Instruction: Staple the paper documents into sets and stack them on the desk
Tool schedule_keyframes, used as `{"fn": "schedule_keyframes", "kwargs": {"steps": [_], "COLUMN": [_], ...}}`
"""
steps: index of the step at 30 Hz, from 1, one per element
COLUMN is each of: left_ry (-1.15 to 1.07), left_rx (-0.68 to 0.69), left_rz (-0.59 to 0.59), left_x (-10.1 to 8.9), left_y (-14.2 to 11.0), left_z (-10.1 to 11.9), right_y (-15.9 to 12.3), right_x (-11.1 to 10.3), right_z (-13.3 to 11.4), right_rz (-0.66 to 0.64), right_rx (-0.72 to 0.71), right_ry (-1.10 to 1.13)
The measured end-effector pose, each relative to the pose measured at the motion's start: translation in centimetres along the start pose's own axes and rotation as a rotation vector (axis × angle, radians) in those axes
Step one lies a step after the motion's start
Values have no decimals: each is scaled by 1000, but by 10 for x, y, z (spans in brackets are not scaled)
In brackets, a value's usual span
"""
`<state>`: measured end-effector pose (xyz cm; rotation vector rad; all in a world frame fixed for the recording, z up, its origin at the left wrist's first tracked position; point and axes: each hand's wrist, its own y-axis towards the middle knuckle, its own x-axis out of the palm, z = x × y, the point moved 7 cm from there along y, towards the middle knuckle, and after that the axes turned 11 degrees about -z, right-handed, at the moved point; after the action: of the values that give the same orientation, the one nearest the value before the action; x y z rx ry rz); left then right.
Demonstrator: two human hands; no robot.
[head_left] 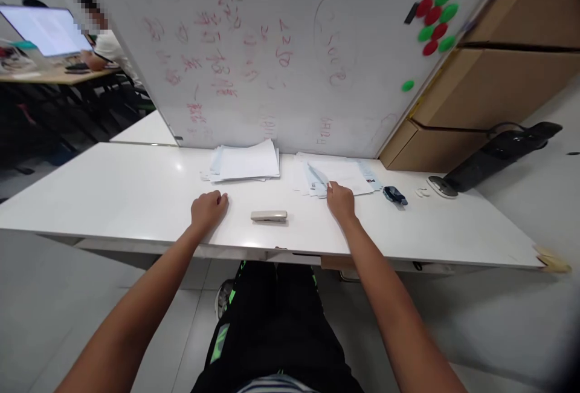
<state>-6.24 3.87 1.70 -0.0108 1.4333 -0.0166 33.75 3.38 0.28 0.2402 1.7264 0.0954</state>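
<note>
where the right paper stack [353,169] lies on the worktop [136,199], the right hand [341,201] is at its front edge, fingertips by a raised pale strip [318,174]; whether that grip is clamped on it, i cannot tell. the stack's sheets overlap unevenly, white and pale blue. to its left, nearer the front, a beige stapler [269,216] lies between the hands, apart from both. farther left, the left hand [208,210] rests with fingers curled together, in front of the left paper stack [249,162]. right of the right stack sits a small dark blue object [395,195]. behind, a whiteboard [254,78] bears red writing and round magnets [439,31]; brown cartons [502,84] stand beside it.
</note>
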Motion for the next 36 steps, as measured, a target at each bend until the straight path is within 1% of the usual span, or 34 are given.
{"fn": "schedule_keyframes", "kwargs": {"steps": [3,6,8,10,12,17,20,25,27,30,32,36], "left_ry": [10,14,6,-2,-1,-9,-15,-14,-13,-15,-24,-56], "left_rx": [-9,-12,-12,-21,-30,-21,-6,-9,-26,-50,-57,-52], "left_rz": [-1,1,1,-4,-13,-22,-8,-1,-15,-28,-32,-27], "left_x": [-1,-1,-1,-1,0,1,1,2,3,3,4,7], "left_y": [-1,-3,-3,-3,-3,-2,-1,0,1,2,3,4], "left_z": [0,0,0,1,1,0,-1,-2,-2,-3,-4,-6], "right_y": [-1,-2,-2,-1,1,11,14,20,21,20,19,19], "right_x": [1,2,3,3,7,24,27,19,14,9,9,14], "right_z": [5,7,4,-1,-3,11,12,1,-3,-5,-4,-2], "right_rz": [5,12,25,34,9,-123,-143,-94,-46,59,104,115], "right_rx": [66,77,24,-64,-115,6,44,104,104,95,61,-52], "right_ry": [-1,31,67,93,102,137,140,32,-5,2,22,61]}}
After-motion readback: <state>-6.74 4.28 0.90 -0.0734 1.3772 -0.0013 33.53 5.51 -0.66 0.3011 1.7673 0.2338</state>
